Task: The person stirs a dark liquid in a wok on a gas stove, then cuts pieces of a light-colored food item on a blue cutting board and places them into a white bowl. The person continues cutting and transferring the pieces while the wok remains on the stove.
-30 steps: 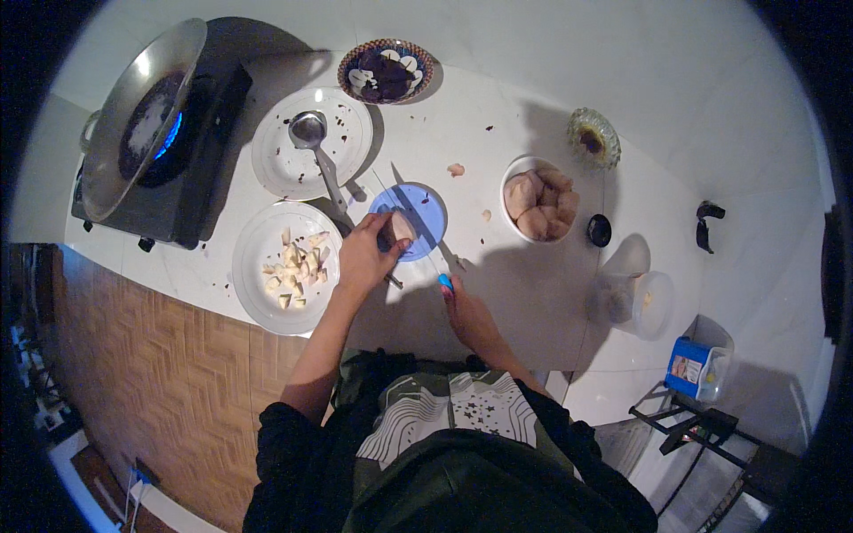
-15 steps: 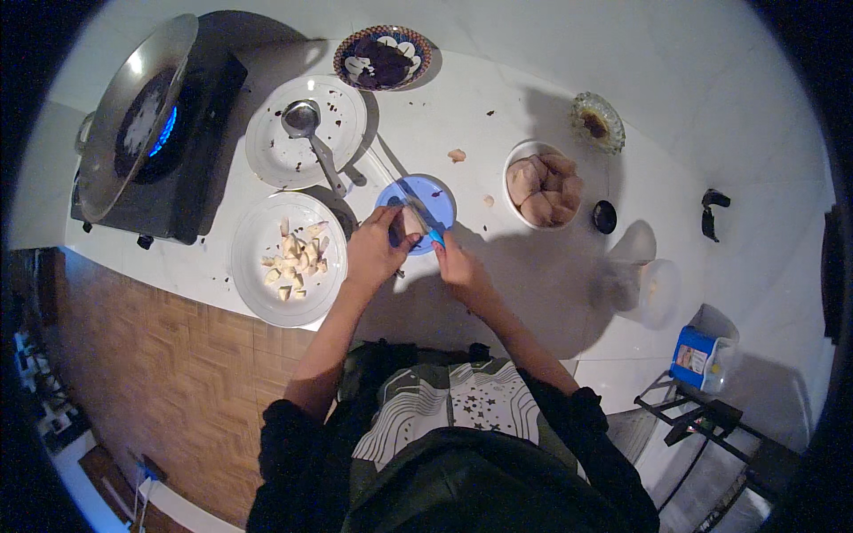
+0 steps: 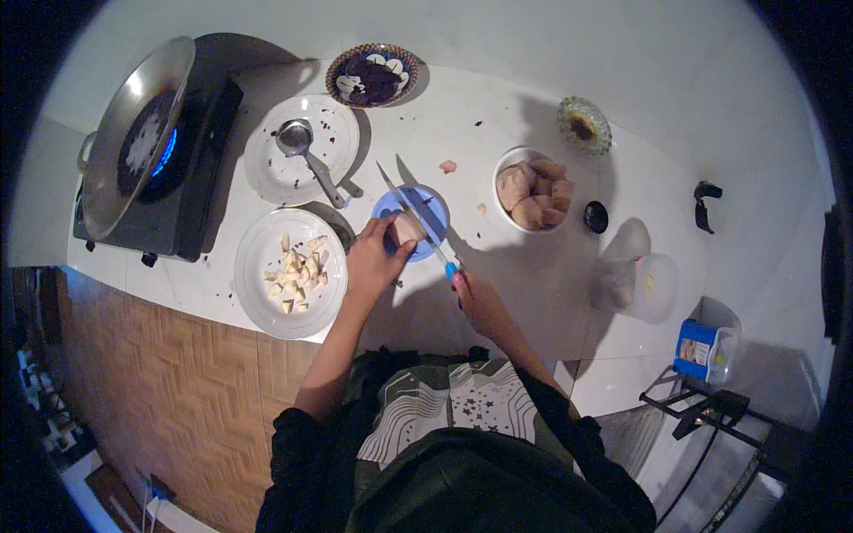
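Note:
My left hand (image 3: 369, 265) pinches a pale brownish block of food (image 3: 409, 229), whose exact kind I cannot tell, on a small round blue board (image 3: 434, 209). In my right hand (image 3: 484, 306) is a long knife (image 3: 451, 269), gripped by its blue handle. The blade slants across the board, along the right side of the block, with its tip pointing away to the far left. Whether it has entered the block is unclear. Left of my left hand, a white plate (image 3: 253, 298) bears several pale yellow cut chunks (image 3: 293, 275).
A wok (image 3: 142, 142) sits over a blue flame on a black stove (image 3: 197, 195). A ladle (image 3: 306, 147) lies on another white plate (image 3: 267, 173). Farther off are a patterned bowl (image 3: 371, 55), a white bowl (image 3: 503, 206) of brownish pieces, a glass dish (image 3: 584, 124) and a clear container (image 3: 653, 289).
My right hand has drawn the knife back toward me and slightly to the right. My left hand stays on the block. The whole view has shifted a little.

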`<state>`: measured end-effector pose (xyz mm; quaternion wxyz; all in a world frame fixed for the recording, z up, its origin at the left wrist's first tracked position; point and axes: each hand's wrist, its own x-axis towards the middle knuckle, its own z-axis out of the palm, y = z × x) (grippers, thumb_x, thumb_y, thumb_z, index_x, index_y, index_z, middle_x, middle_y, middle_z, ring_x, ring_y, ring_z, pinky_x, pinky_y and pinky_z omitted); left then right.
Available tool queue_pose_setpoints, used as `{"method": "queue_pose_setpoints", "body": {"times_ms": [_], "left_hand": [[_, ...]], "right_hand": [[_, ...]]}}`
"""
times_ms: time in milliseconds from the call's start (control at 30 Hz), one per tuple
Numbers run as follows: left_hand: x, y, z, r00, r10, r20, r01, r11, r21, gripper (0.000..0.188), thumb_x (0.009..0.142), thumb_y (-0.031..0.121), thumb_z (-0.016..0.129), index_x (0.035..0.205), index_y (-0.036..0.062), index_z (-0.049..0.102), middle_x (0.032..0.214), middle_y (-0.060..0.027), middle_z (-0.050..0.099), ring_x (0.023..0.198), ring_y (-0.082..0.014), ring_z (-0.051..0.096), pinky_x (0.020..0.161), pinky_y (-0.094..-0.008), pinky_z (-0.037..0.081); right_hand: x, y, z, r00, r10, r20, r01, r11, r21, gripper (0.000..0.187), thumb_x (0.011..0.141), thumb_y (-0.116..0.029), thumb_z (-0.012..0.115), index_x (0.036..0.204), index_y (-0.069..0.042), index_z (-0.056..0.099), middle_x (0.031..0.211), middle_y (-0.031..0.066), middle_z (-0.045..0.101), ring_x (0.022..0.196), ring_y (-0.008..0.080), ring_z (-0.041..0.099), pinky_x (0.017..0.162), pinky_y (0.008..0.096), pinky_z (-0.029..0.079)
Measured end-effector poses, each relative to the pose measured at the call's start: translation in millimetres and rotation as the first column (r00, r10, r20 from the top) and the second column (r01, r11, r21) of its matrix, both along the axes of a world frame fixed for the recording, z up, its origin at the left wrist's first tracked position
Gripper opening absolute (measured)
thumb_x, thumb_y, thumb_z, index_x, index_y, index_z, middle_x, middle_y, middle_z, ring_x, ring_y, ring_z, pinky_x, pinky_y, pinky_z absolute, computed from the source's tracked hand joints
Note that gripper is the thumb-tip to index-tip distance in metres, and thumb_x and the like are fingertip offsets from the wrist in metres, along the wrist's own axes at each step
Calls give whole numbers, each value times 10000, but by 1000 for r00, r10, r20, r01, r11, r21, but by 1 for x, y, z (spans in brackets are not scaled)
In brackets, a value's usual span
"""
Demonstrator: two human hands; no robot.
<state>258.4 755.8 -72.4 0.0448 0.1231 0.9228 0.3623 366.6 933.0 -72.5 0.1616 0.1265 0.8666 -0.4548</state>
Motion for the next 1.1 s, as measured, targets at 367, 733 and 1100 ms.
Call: {"method": "queue_pose_setpoints", "body": {"times_ms": [367,733,1100], "left_hand": [[-1,-2,1,1000,-22,-1,22,997,76,506,681,333,711,1083,61,570,997,-124,593,902,-293,591,775,-359,473],[-4,-1,5,998,-54,35,53,998,41,506,681,302,706,1085,29,569,1039,-132,588,914,-304,588,793,-353,473],[-4,3,-2,999,-30,14,30,999,27,518,665,318,719,1068,23,582,1010,-144,599,903,-291,597,791,-345,472]], "right_hand": [[43,4,-10,982,-36,186,53,995,-85,470,938,-425,256,950,-11,481,694,173,541,631,324,542,610,387,414],[11,-9,1,981,17,192,-40,993,115,419,937,-392,273,1120,-42,414,809,300,567,772,496,529,659,550,401],[-3,-10,-21,997,50,-59,-35,973,226,344,923,-364,341,1065,-64,434,705,267,568,662,468,550,579,550,411]]}}
